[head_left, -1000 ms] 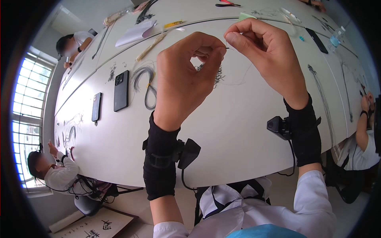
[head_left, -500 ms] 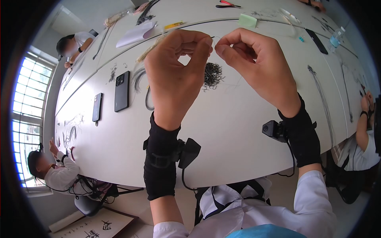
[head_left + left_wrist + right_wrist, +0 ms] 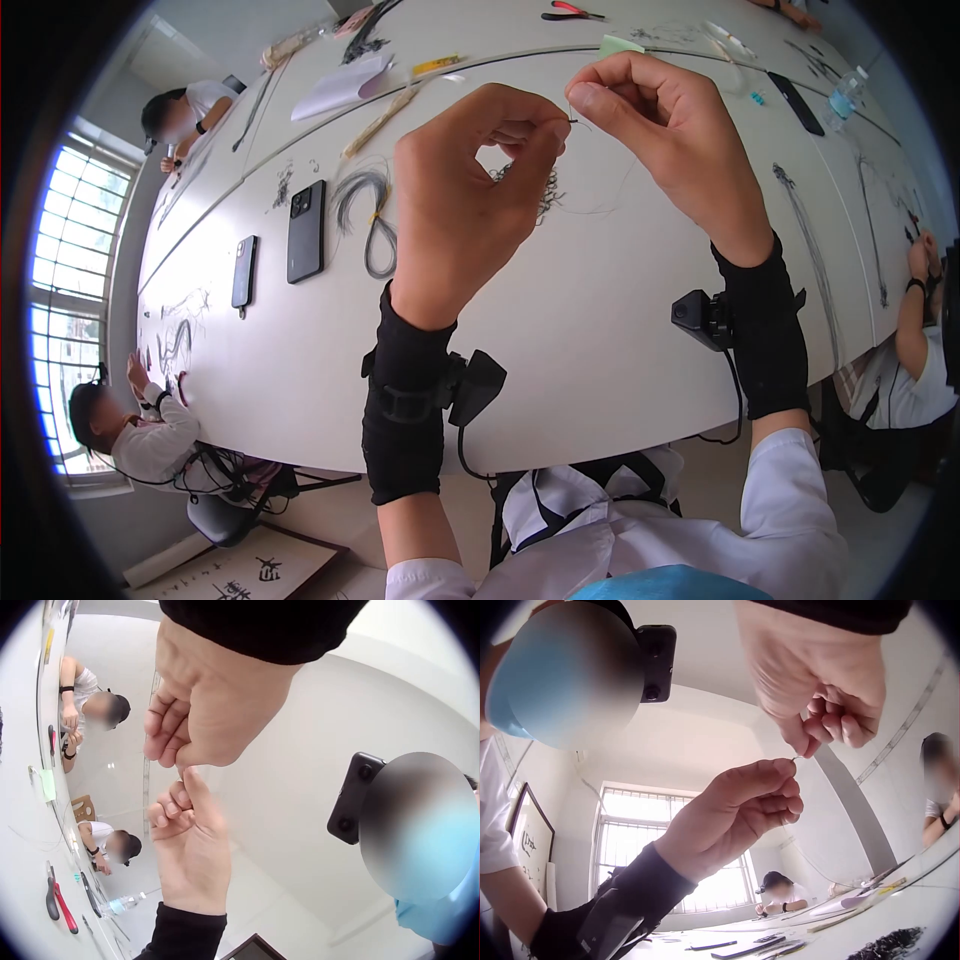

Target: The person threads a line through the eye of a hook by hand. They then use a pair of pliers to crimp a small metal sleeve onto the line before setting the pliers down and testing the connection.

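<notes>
Both hands are raised over the white table (image 3: 590, 350), fingertips close together. Between thumb and forefinger my left hand (image 3: 465, 205) pinches a small dark fish hook (image 3: 573, 121), whose end pokes out past the fingertips. My right hand (image 3: 685, 150) has thumb and forefinger pinched on a thin line (image 3: 799, 757), hardly visible, that runs to the hook. Its other fingers curl loosely. Below and behind the left hand lies a pile of small dark hooks (image 3: 549, 195), partly hidden by that hand; the pile (image 3: 889, 946) also appears in the right wrist view.
Left of my hands lie a looped bundle of grey line (image 3: 379, 225), a large phone (image 3: 306, 232) and a smaller phone (image 3: 244, 272). Farther back are paper (image 3: 343, 86), a yellow item (image 3: 437, 64), red-handled pliers (image 3: 573, 11) and a green note (image 3: 620, 44). A bottle (image 3: 846, 100) stands right. Other people sit around.
Both hands shifted left and away half a second ago, showing more of the pile, then came back right and nearer. The left hand keeps its pinch on the hook throughout.
</notes>
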Demonstrator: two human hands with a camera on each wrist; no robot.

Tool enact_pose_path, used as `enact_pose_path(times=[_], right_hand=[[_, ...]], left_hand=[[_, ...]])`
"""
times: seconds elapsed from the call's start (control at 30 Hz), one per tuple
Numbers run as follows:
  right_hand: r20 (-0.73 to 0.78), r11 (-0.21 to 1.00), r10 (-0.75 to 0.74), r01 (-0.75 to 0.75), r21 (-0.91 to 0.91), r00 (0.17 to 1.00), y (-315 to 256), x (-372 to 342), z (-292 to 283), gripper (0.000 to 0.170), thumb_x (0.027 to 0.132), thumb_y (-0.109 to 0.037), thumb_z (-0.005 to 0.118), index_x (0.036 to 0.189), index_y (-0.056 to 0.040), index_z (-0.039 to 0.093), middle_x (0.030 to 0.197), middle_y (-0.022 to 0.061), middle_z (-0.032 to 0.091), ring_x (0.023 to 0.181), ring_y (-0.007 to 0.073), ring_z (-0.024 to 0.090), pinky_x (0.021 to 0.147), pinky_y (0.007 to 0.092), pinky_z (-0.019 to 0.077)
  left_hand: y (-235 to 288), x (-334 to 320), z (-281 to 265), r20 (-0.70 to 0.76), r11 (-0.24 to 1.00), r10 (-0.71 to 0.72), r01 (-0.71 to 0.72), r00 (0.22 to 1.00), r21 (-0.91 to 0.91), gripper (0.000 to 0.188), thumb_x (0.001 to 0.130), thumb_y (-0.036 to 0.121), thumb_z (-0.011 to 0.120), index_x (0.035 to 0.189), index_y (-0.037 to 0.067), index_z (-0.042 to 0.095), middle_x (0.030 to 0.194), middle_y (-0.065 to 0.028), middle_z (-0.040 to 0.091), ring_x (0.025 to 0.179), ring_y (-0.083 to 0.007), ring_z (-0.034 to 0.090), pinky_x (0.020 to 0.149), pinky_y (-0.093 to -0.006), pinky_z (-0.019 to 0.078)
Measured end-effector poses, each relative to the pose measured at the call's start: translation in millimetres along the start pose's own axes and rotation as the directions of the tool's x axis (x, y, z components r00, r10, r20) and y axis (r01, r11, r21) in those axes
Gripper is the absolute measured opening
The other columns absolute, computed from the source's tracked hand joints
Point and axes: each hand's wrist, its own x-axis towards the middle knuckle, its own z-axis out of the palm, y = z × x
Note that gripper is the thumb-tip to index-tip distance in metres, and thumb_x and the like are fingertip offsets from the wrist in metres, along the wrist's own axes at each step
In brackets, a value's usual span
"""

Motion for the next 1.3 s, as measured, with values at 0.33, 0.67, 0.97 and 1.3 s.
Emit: enact_pose_path(times=[0.33, 0.67, 0.97, 1.3], right_hand=[[0.008, 1.000, 0.019, -0.019, -0.025, 1.000, -23.6, -11.5, 15.3, 0.012, 0.091, -0.013, 0.069, 0.094, -0.0018, 0.069, 0.063, 0.0013, 0.057, 0.056, 0.0092, 0.051, 0.054, 0.0242, 0.0420], [-0.041, 0.975, -0.132, 0.122, -0.185, 0.990, -23.9, -9.5, 7.0, 0.010, 0.092, -0.011, 0.069, 0.093, -0.0013, 0.068, 0.066, 0.0059, 0.060, 0.058, 0.0119, 0.055, 0.057, 0.0250, 0.0442], [0.012, 0.996, 0.085, -0.085, 0.017, 0.996, -5.5, -4.8, 8.7, 0.019, 0.094, -0.019, 0.069, 0.096, -0.0005, 0.070, 0.068, 0.0010, 0.063, 0.059, 0.0073, 0.053, 0.057, 0.0232, 0.0431], [0.022, 0.981, -0.055, 0.058, -0.183, 0.998, -39.1, -17.4, 8.8, 0.011, 0.092, -0.011, 0.069, 0.094, -0.0009, 0.068, 0.069, 0.0028, 0.061, 0.060, 0.0110, 0.052, 0.057, 0.0254, 0.0420]], left_hand=[[-4.4, 1.0, 0.0, -0.166, 0.990, -0.085, 0.065, 0.982, -0.122, 0.008, 0.089, 0.001, 0.069, 0.092, -0.005, 0.068, 0.082, -0.0102, 0.072, 0.075, -0.0141, 0.069, 0.076, -0.0256, 0.0543], [-3.5, -0.3, 1.8, 0.027, 0.996, -0.080, 0.078, 0.996, 0.044, 0.010, 0.092, 0.002, 0.069, 0.095, -0.007, 0.067, 0.085, -0.0084, 0.071, 0.078, -0.0129, 0.068, 0.076, -0.0244, 0.0542], [-3.7, 0.1, 0.1, -0.034, 0.973, -0.123, 0.113, 0.992, -0.200, 0.011, 0.092, 0.002, 0.069, 0.099, -0.008, 0.067, 0.084, -0.0098, 0.071, 0.078, -0.0138, 0.069, 0.075, -0.0255, 0.0549], [-8.7, 0.3, 3.5, -0.113, 0.996, -0.080, 0.075, 0.990, -0.049, 0.009, 0.090, 0.002, 0.069, 0.093, -0.006, 0.067, 0.083, -0.0103, 0.072, 0.075, -0.0141, 0.068, 0.076, -0.0262, 0.0542]])
